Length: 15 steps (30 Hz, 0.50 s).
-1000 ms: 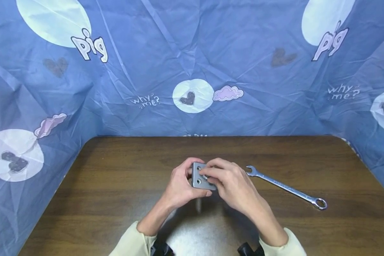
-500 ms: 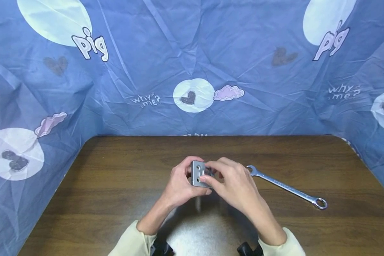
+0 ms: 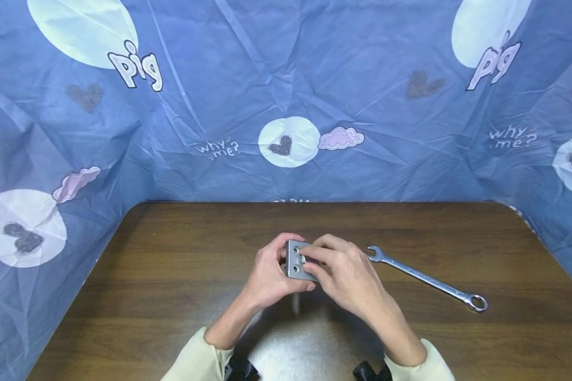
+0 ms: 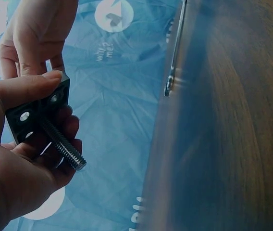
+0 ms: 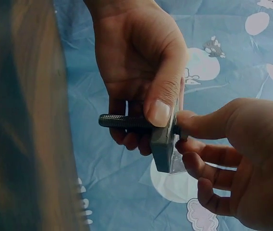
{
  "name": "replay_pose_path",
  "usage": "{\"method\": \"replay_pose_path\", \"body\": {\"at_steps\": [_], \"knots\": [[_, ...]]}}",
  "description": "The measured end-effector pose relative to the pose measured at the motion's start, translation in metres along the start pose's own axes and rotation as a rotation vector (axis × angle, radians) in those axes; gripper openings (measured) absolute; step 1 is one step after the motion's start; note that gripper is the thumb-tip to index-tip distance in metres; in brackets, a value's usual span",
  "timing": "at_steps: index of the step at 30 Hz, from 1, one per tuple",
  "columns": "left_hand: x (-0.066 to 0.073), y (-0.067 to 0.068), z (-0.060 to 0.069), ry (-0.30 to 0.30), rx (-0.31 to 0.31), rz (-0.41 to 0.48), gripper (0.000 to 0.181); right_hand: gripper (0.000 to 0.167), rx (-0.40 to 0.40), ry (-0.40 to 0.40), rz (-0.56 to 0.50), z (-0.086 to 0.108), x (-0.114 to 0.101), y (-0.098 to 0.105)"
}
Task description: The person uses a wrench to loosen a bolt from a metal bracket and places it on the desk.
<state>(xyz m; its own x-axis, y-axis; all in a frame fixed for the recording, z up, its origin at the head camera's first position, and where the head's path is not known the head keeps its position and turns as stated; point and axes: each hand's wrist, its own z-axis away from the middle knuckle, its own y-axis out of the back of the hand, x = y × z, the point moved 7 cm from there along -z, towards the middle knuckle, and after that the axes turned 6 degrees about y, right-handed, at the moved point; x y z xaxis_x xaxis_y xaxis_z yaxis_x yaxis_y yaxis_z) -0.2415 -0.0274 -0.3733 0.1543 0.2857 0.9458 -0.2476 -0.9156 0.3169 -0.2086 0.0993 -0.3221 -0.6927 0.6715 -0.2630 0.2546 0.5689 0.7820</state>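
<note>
My left hand [image 3: 270, 272] grips a square grey metal plate [image 3: 291, 259] by its edges, above the table. Several round holes pierce the plate. A threaded bolt [image 4: 62, 144] passes through its middle; in the left wrist view the shank juts out past my left fingers. On the plate's other face, my right hand [image 3: 350, 272] pinches the bolt's head between thumb and forefinger, mostly covering it. The right wrist view shows the shank [image 5: 122, 121] level, the plate's edge [image 5: 161, 151] upright, and the other right fingers loosely curled below.
A silver combination wrench [image 3: 424, 276] lies slantwise on the brown wooden table [image 3: 181, 238], right of my right hand. Blue printed cloth [image 3: 195, 106] hangs behind the table and at both sides.
My right thumb and fingers have shifted over the bolt head: forefinger across it, then spread with thumb low, now close together again. The left hand and plate have hardly moved.
</note>
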Motion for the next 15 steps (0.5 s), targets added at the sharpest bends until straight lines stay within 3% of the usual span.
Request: {"method": "replay_pose_path", "body": {"at_steps": [15], "knots": [[-0.0022, 0.0000, -0.0009, 0.024, 0.003, -0.016, 0.071, 0.028, -0.042, 0.052, -0.086, -0.0007, -0.0047, -0.0007]]}}
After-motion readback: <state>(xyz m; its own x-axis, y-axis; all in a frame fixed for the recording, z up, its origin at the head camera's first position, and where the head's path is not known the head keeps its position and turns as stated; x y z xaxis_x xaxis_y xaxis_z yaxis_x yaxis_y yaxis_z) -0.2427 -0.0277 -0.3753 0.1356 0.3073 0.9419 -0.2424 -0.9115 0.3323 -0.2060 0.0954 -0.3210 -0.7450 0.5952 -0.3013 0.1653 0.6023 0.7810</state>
